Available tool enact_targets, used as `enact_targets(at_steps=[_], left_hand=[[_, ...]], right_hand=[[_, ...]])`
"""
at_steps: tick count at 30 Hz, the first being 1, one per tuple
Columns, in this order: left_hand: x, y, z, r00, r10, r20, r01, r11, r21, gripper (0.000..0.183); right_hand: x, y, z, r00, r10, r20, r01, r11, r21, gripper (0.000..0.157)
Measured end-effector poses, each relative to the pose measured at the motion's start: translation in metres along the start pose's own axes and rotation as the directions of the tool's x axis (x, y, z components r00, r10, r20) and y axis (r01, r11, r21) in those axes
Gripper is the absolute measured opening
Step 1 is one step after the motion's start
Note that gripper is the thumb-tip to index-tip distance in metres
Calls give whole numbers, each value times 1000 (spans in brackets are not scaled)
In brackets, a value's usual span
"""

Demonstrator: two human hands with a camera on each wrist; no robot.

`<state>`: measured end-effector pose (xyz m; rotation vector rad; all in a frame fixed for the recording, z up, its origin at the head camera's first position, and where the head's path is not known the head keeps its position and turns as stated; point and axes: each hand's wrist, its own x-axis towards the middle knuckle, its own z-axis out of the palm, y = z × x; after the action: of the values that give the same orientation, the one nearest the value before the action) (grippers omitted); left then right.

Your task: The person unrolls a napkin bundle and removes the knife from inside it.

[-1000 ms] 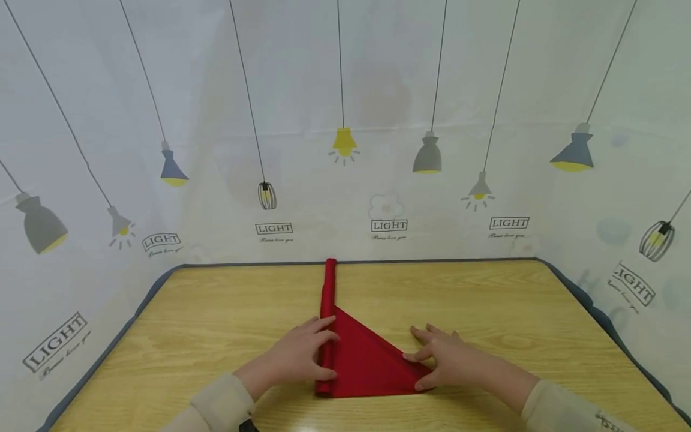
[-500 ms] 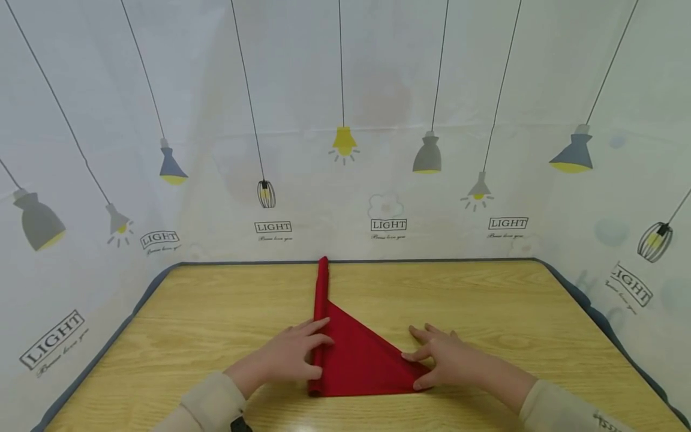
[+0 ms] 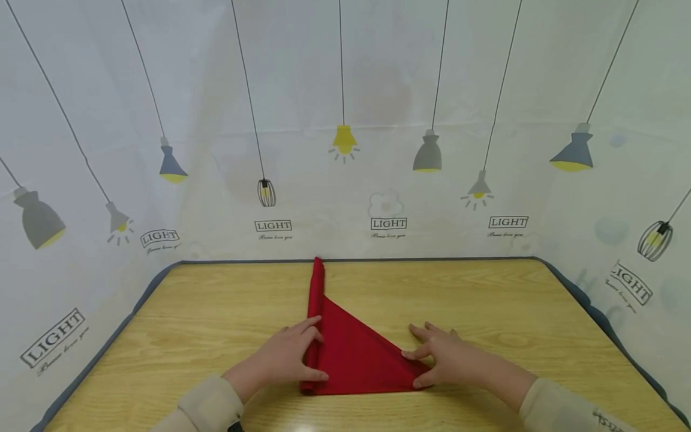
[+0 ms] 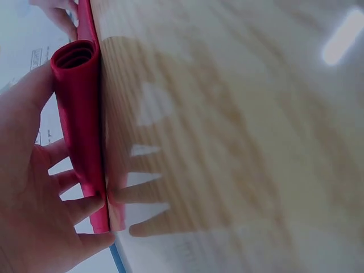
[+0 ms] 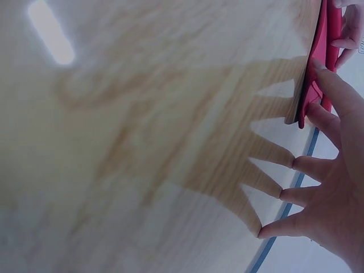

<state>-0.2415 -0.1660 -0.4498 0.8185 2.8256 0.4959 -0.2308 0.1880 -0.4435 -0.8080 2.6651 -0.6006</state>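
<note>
A red cloth [image 3: 361, 357] lies partly flat on the table, its left part wound into a long narrow roll [image 3: 315, 288] that points away from me. My left hand [image 3: 283, 357] lies across the near part of the roll, its bent fingers and thumb reaching over it. In the left wrist view, the hollow, layered end of the roll [image 4: 78, 96] shows beside that hand. At the cloth's right corner, my right hand [image 3: 448, 360] presses with thumb and index finger. Its other fingers are spread, and in the right wrist view their tips touch the table.
The wood-grain table [image 3: 216, 312] has a dark blue edge along its back and sides. Pale wall sheeting [image 3: 302, 90] printed with hanging lamps and "LIGHT" lettering surrounds it on three sides.
The roll and my left hand have moved a little to the left, and the flat part of the cloth has grown wider. My right hand has stayed in place at the corner.
</note>
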Motion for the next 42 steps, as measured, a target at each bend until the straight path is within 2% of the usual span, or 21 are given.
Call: enact_targets(at_steps=[6, 13, 22, 29, 36, 42], left_hand=[[-1, -4, 1, 1000, -1, -10, 2, 1000, 29, 53], [-8, -6, 0, 1000, -6, -5, 6, 1000, -8, 44], [-16, -4, -10, 999, 35, 10, -35, 999, -11, 37], [-19, -14, -13, 1000, 23, -6, -23, 1000, 10, 31], [-21, -19, -12, 1000, -20, -17, 20, 1000, 5, 42], [-20, -18, -10, 999, -37, -20, 38, 998, 55, 47]], right_hand=[[0, 2, 1, 1000, -3, -2, 3, 1000, -1, 54], [2, 2, 3, 1000, -4, -1, 4, 1000, 6, 55], [0, 1, 2, 1000, 1, -10, -1, 1000, 17, 56], [0, 2, 2, 1000, 0, -10, 0, 1000, 18, 56], [0, 2, 1, 1000, 0, -6, 0, 1000, 13, 56], [-3, -2, -1, 1000, -6, -8, 6, 1000, 9, 56]])
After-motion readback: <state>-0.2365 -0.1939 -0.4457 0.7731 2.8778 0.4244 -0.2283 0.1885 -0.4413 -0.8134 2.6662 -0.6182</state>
